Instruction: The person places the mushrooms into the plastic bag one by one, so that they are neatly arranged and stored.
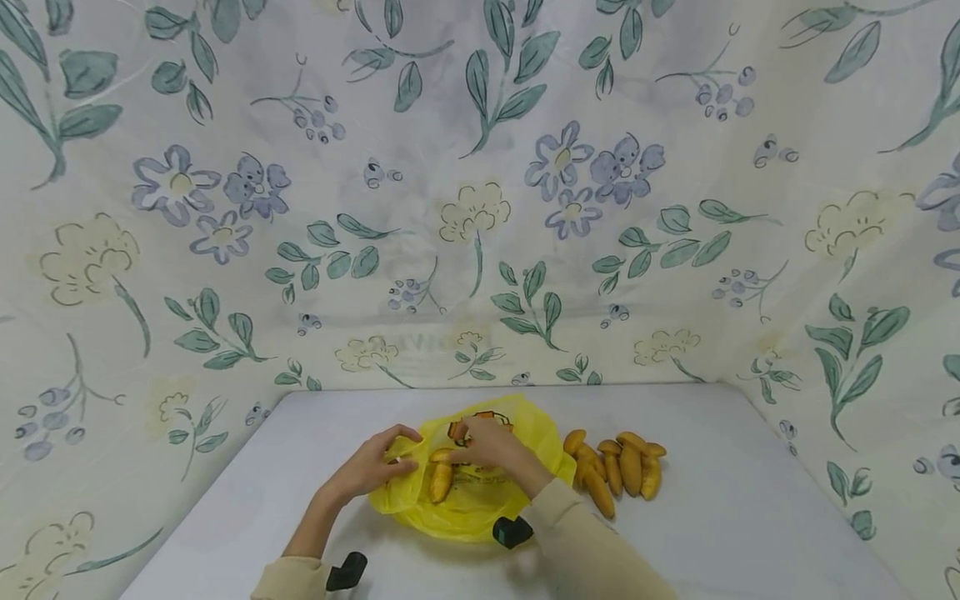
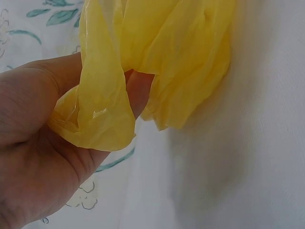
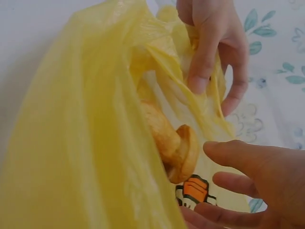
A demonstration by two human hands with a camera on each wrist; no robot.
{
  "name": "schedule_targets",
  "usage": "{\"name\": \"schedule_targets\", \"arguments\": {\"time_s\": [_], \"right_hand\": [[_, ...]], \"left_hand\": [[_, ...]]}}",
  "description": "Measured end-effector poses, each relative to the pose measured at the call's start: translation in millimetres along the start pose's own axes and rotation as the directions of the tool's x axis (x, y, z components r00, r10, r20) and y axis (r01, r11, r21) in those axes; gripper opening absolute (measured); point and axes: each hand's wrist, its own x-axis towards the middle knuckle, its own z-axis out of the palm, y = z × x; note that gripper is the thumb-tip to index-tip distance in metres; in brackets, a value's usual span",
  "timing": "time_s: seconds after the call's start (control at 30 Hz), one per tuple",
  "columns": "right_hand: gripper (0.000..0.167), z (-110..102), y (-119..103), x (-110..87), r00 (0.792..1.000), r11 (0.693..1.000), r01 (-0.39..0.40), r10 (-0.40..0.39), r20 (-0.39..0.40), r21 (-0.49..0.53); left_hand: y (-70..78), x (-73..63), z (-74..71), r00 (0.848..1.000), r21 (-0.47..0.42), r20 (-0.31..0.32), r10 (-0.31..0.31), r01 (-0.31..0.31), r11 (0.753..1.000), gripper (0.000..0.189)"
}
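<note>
A yellow plastic bag (image 1: 517,417) with an orange print lies on the table, its mouth spread. My left hand (image 1: 372,463) holds the bag's left edge between thumb and fingers; in the left wrist view the film hangs over that hand (image 2: 38,143) and covers part of the fingers. One tan mushroom (image 3: 174,143) lies inside the bag's mouth. My right hand (image 3: 259,183) is beside its cap, thumb and fingers spread, with a gap between them and the mushroom. The head view shows the right hand (image 1: 491,444) above the bag.
Several more mushrooms (image 1: 630,467) lie grouped on the white table (image 1: 720,517), right of the bag. A floral cloth (image 1: 420,275) hangs behind the table and along its sides. Black devices (image 1: 512,532) sit by both wrists.
</note>
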Motion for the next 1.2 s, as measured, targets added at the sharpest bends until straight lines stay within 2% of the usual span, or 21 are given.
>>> {"name": "schedule_targets", "arguments": {"time_s": [0.07, 0.43, 0.6, 0.77, 1.2], "right_hand": [[0.042, -2, 2, -2.1, 1.0, 1.0, 0.014, -0.014, 0.0, -0.005], [0.044, -12, 15, -12.3, 1.0, 0.997, -0.025, 0.024, 0.012, 0.07], [0.045, -22, 16, -21.5, 1.0, 0.994, -0.015, 0.014, 0.011, 0.111], [0.045, -33, 17, -31.0, 0.999, 0.996, 0.034, -0.032, -0.022, 0.077], [0.04, -56, 27, -53.0, 0.994, 1.0, 0.011, -0.012, -0.105, -0.008]], "left_hand": [[0.2, -0.1, 0.3, 1.0, -0.002, -0.002, -0.007, 0.007, 1.0, 0.032], [-0.6, -1.1, 1.0, 0.999, -0.01, -0.011, -0.05, 0.05, 0.999, 0.033], [-0.8, -2.0, 0.7, 0.999, -0.012, -0.008, -0.043, 0.043, 0.999, 0.033], [0.4, -2.9, -0.1, 1.0, -0.025, 0.005, -0.023, 0.023, 0.999, 0.034], [-1.2, -2.3, -3.4, 1.0, -0.038, 0.017, -0.025, 0.026, 0.999, 0.034]]}}
